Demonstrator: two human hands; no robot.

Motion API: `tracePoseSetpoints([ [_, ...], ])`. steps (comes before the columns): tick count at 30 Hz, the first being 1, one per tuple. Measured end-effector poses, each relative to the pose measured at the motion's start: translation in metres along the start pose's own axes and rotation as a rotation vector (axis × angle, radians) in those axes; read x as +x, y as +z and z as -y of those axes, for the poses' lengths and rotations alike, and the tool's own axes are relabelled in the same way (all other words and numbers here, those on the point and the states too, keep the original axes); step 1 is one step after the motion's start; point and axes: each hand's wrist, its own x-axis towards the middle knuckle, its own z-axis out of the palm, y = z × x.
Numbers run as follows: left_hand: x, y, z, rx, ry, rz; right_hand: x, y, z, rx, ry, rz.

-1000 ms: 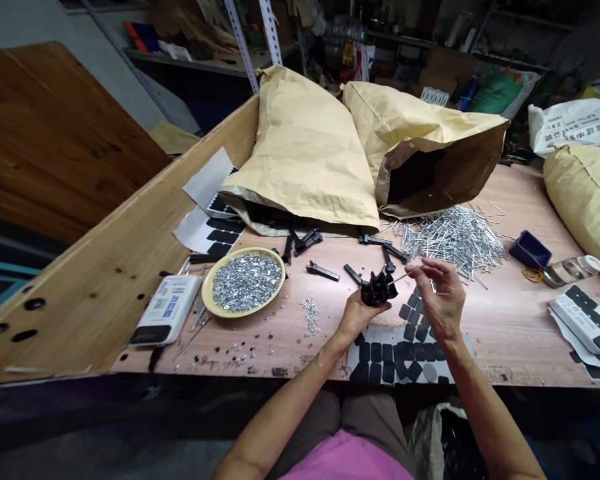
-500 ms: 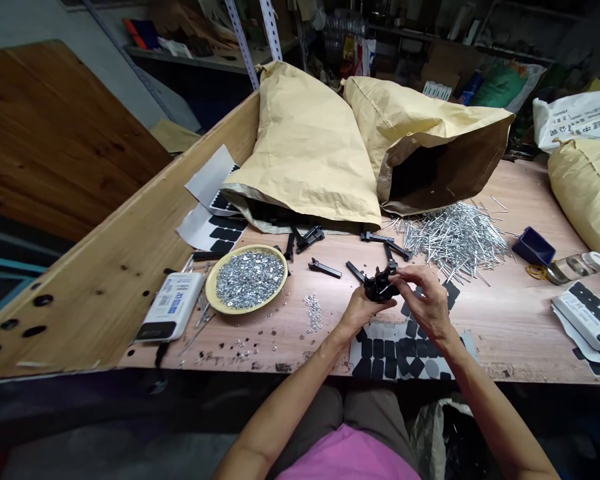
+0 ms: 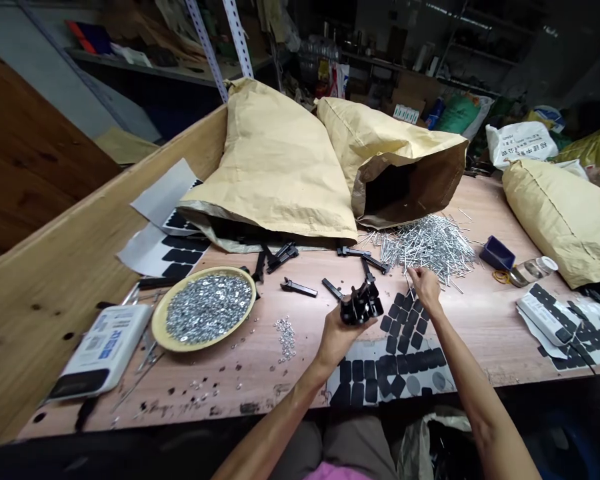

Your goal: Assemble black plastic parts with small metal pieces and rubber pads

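Observation:
My left hand [image 3: 339, 332] is closed around a black plastic assembly [image 3: 361, 307], held just above the table's middle. My right hand [image 3: 424, 287] reaches forward to the near edge of a pile of thin metal pins [image 3: 427, 245], its fingers pinched at the pins; whether a pin is in them I cannot make out. Below both hands lies a sheet of black adhesive pads [image 3: 399, 360]. Loose black plastic parts [image 3: 300, 288] lie scattered just beyond my left hand.
A yellow dish of small metal nuts [image 3: 205, 310] sits at the left, with a white device [image 3: 103, 350] beside it. Two tan paper sacks [image 3: 280, 167] lie at the back, another sack [image 3: 565, 207] at the right. A blue tray [image 3: 497, 253] stands near the pins.
My right hand has left the black assembly and moved forward and right to the pin pile. My left hand keeps holding the assembly. The view has shifted slightly.

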Motion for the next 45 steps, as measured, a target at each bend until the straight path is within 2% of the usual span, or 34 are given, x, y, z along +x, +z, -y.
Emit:
tracePoseSetpoints([
  [4, 0.002, 0.005, 0.0, 0.023, -0.024, 0.027, 0.011, 0.016, 0.005, -0.006, 0.051, -0.004],
  [7, 0.007, 0.005, 0.002, -0.013, -0.087, 0.031, 0.013, 0.019, 0.004, 0.037, 0.037, -0.005],
  [12, 0.01, 0.001, 0.004, -0.068, -0.178, 0.029, 0.011, 0.007, -0.006, 0.156, 0.041, 0.105],
  [16, 0.007, 0.002, 0.006, -0.066, -0.186, 0.036, -0.009, -0.009, -0.008, 0.277, 0.027, 0.235],
  [19, 0.006, 0.005, 0.007, 0.012, -0.124, 0.011, -0.034, -0.023, -0.003, 0.548, -0.057, 0.338],
  [21, 0.008, 0.007, 0.007, 0.078, -0.078, -0.011, -0.05, -0.033, 0.003, 0.761, -0.175, 0.381],
  [23, 0.01, 0.008, 0.006, 0.145, -0.045, -0.026, -0.063, -0.042, 0.01, 0.837, -0.343, 0.359],
  [25, 0.012, 0.007, 0.004, 0.209, -0.013, -0.039, -0.072, -0.049, 0.019, 0.744, -0.571, 0.25],
  [28, 0.012, 0.002, 0.001, 0.3, 0.042, -0.047, -0.081, -0.056, 0.029, 0.413, -0.925, -0.022],
  [30, 0.011, -0.002, -0.001, 0.376, 0.057, -0.054, -0.084, -0.059, 0.033, 0.184, -1.067, -0.172],
  [32, 0.009, -0.005, -0.004, 0.456, 0.062, -0.058, -0.087, -0.061, 0.037, 0.001, -1.149, -0.244],
  [35, 0.007, -0.005, -0.006, 0.539, 0.07, -0.056, -0.089, -0.06, 0.042, -0.173, -1.229, -0.258],
  [39, 0.009, 0.0, -0.003, 0.563, 0.06, -0.015, -0.096, -0.055, 0.051, -0.256, -1.296, -0.121],
  [42, 0.012, 0.001, 0.003, 0.442, 0.044, 0.03, -0.103, -0.054, 0.057, -0.166, -1.342, 0.011],
  [45, 0.012, -0.003, 0.004, 0.203, 0.027, 0.07, -0.106, -0.057, 0.052, 0.05, -1.241, -0.021],
])
